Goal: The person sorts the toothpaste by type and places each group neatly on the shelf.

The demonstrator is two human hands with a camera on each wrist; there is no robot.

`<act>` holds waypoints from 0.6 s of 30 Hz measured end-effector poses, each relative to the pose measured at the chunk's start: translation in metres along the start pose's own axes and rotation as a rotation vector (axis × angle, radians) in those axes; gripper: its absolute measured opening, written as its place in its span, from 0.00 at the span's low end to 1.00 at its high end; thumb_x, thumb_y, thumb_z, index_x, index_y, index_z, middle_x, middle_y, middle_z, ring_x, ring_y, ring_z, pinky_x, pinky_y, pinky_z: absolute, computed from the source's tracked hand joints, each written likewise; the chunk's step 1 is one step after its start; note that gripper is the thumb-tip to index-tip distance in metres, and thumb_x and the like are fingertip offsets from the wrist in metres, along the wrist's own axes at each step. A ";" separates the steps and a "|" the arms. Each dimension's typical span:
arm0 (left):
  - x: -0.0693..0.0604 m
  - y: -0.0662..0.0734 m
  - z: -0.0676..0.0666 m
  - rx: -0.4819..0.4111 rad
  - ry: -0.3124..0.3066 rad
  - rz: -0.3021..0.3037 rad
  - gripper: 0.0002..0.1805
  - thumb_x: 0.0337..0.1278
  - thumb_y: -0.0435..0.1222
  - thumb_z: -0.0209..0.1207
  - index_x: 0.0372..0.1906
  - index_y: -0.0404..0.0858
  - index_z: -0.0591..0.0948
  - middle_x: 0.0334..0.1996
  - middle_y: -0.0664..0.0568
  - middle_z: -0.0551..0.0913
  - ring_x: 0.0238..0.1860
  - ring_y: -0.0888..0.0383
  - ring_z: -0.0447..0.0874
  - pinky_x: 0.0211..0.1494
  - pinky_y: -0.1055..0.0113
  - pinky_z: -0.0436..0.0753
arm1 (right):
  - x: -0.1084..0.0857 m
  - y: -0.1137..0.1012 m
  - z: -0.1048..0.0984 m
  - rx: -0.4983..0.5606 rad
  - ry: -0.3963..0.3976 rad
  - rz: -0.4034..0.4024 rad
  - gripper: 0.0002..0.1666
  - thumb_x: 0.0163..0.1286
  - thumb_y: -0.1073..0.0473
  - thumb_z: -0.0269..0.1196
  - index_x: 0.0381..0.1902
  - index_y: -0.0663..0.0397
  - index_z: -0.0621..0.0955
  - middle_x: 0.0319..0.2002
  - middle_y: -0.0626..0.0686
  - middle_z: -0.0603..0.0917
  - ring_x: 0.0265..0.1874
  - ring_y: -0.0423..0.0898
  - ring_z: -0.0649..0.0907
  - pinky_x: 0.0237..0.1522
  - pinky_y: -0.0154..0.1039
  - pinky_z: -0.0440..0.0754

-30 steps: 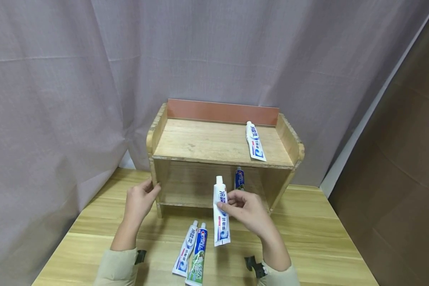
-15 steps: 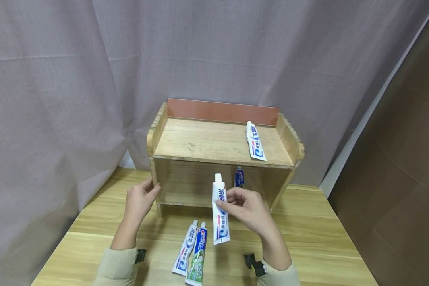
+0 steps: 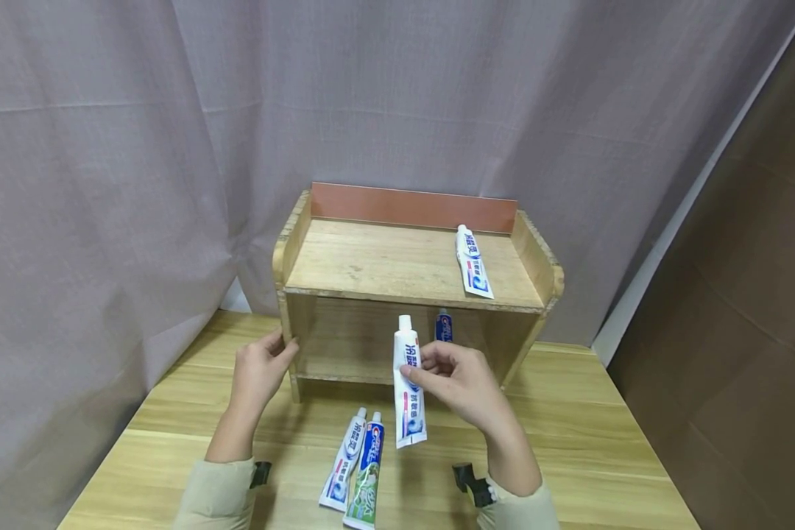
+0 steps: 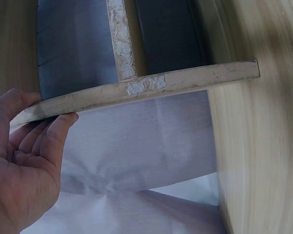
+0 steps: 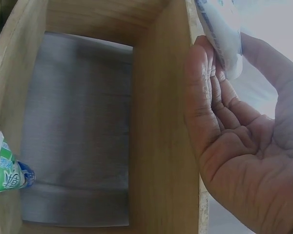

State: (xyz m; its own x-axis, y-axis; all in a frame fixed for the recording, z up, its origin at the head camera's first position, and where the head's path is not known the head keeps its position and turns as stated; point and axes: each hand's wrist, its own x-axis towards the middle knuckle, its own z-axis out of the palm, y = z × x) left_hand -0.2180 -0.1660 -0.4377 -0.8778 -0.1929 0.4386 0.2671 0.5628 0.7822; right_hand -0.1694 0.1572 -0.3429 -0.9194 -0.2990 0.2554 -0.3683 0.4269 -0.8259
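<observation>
My right hand (image 3: 464, 383) pinches a white toothpaste tube (image 3: 408, 412) between thumb and fingers, cap up, in front of the lower opening of a small wooden shelf (image 3: 384, 258). At the shelf's left side panel (image 4: 185, 80), my left hand (image 3: 258, 372) grips the edge, thumb on one face and fingers on the other. Another white toothpaste tube (image 3: 472, 261) lies on the top board towards the right. Inside the lower compartment is a blue and green toothpaste tube (image 5: 10, 170), partly hidden behind my right hand in the head view.
On the wooden table (image 3: 603, 442), before the shelf, a white toothpaste tube (image 3: 344, 460) and a blue-green toothpaste tube (image 3: 366, 475) lie side by side, touching. A grey curtain (image 3: 397, 96) hangs behind the shelf. A brown surface (image 3: 735, 294) rises at the right.
My right hand has lifted slightly, carrying the white toothpaste tube a little upward in the head view. The left hand stays on the shelf's side panel.
</observation>
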 end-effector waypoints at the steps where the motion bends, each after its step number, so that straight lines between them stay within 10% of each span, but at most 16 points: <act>1: 0.000 0.000 0.000 0.001 -0.001 0.000 0.19 0.64 0.39 0.64 0.55 0.33 0.84 0.42 0.37 0.87 0.43 0.44 0.89 0.44 0.54 0.89 | 0.000 -0.001 0.000 0.002 0.002 0.000 0.13 0.60 0.50 0.75 0.36 0.51 0.86 0.29 0.48 0.86 0.28 0.47 0.83 0.30 0.35 0.85; 18: 0.000 0.000 -0.001 0.006 0.005 -0.006 0.19 0.64 0.40 0.64 0.55 0.33 0.85 0.41 0.38 0.88 0.42 0.44 0.90 0.44 0.54 0.89 | 0.012 -0.017 -0.006 -0.018 0.034 -0.016 0.12 0.61 0.50 0.75 0.35 0.51 0.86 0.27 0.49 0.85 0.26 0.48 0.83 0.23 0.35 0.83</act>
State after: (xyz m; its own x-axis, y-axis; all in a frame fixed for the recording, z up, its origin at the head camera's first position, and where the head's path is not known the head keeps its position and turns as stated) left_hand -0.2178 -0.1665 -0.4373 -0.8771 -0.2004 0.4366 0.2597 0.5668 0.7818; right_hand -0.1750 0.1521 -0.3230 -0.9174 -0.2768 0.2859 -0.3853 0.4377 -0.8124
